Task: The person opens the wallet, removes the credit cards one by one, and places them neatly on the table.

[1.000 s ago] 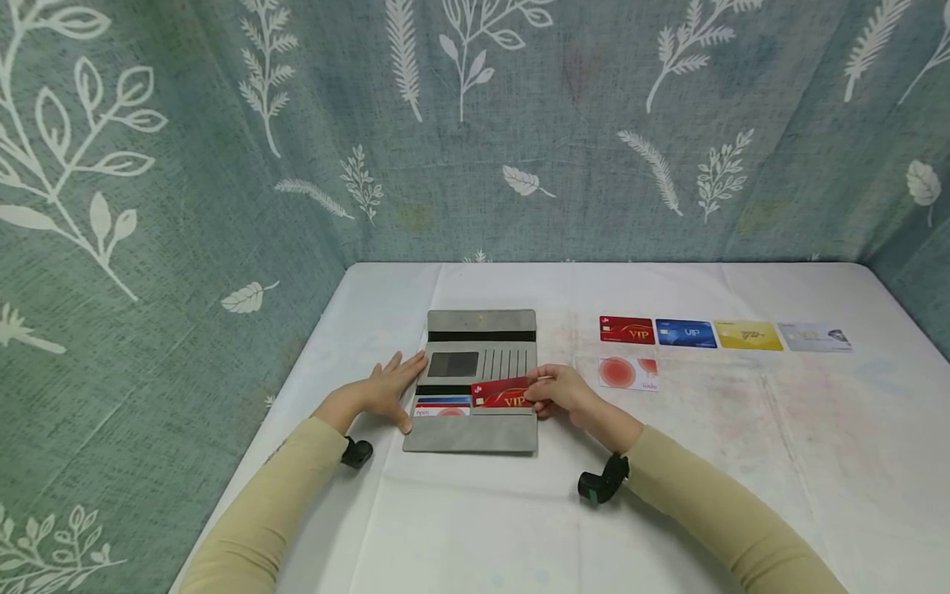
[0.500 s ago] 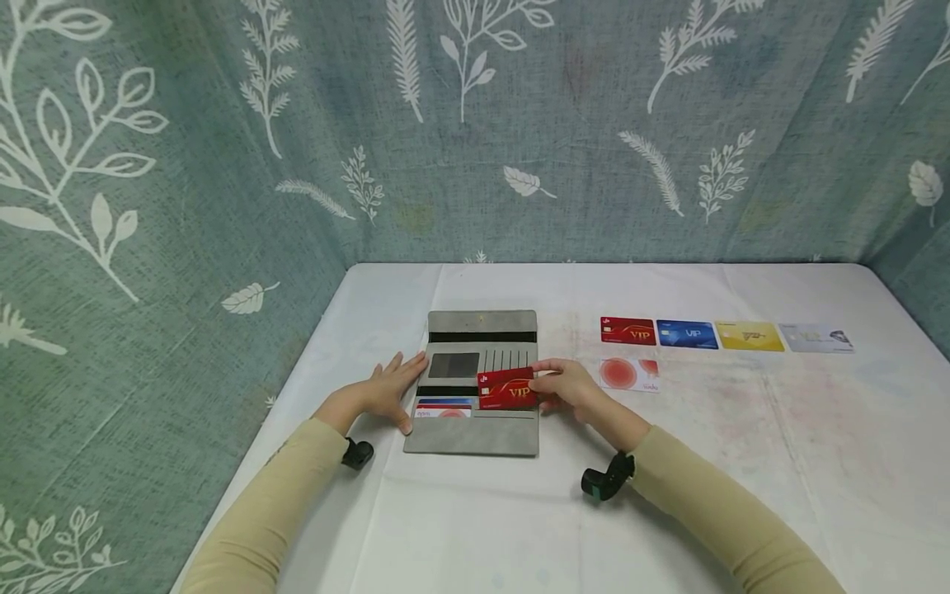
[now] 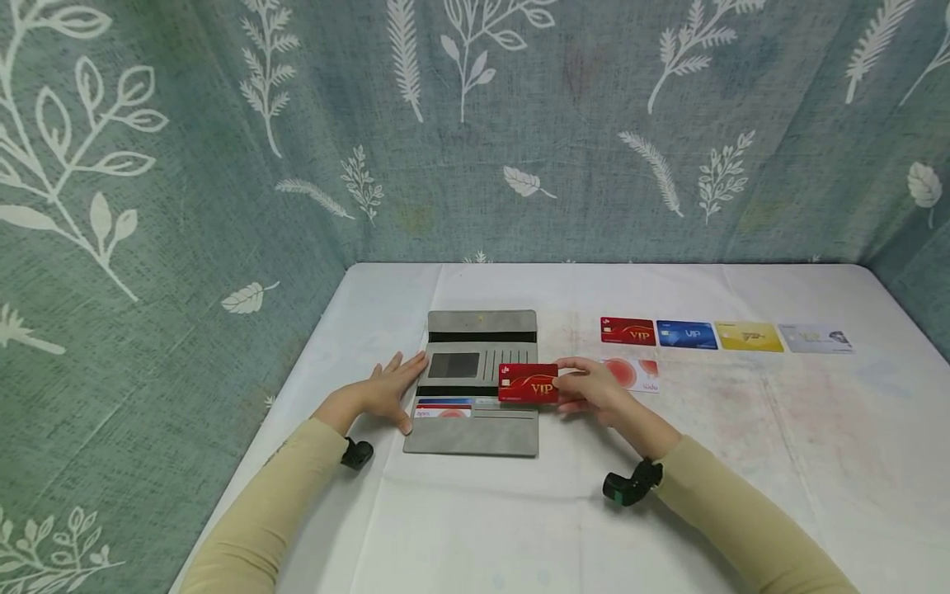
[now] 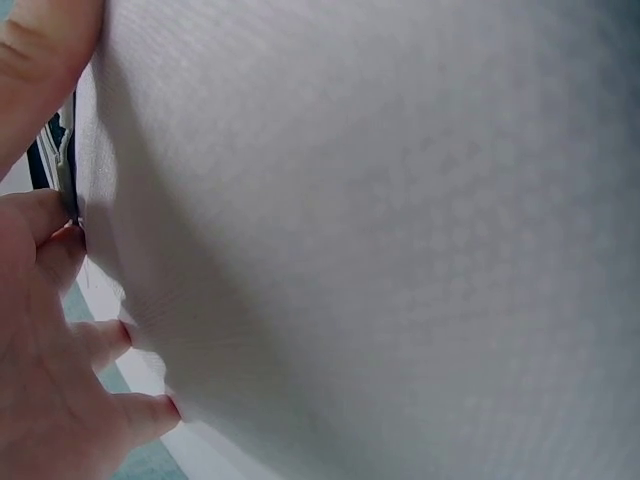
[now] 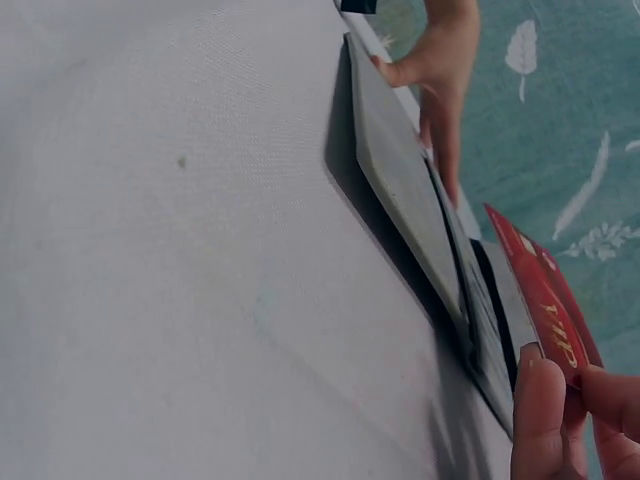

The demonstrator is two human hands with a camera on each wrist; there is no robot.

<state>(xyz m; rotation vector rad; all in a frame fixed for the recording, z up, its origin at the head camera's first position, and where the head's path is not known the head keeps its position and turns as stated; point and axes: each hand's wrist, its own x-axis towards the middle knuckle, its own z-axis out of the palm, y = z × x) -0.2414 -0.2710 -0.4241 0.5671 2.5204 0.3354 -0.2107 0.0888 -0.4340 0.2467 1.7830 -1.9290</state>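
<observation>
A grey wallet point(image 3: 475, 436) lies unfolded on the white-covered table. My left hand point(image 3: 386, 391) rests with spread fingers at its left edge; in the left wrist view the fingertips of the left hand point(image 4: 60, 350) press on the cloth. With thumb and fingers my right hand point(image 3: 594, 389) pinches a red VIP card point(image 3: 525, 384) by its right end. That card is above the wallet's right side and reaches past its edge. Several cards point(image 3: 442, 412) sit in the wallet's lower left slots. In the right wrist view the red card point(image 5: 548, 300) is tilted, clear of the wallet.
To the right, a row holds another red VIP card point(image 3: 627, 331), a blue card point(image 3: 687, 334), a gold card point(image 3: 750, 336) and a silver card point(image 3: 815, 337). Below the row lies a white card with red circles point(image 3: 631, 374), partly behind my right hand. A leaf-patterned curtain point(image 3: 564, 165) stands behind.
My right hand has drawn the red VIP card up out of the wallet's lower right area and moved it to the right. The left hand has stayed in place.
</observation>
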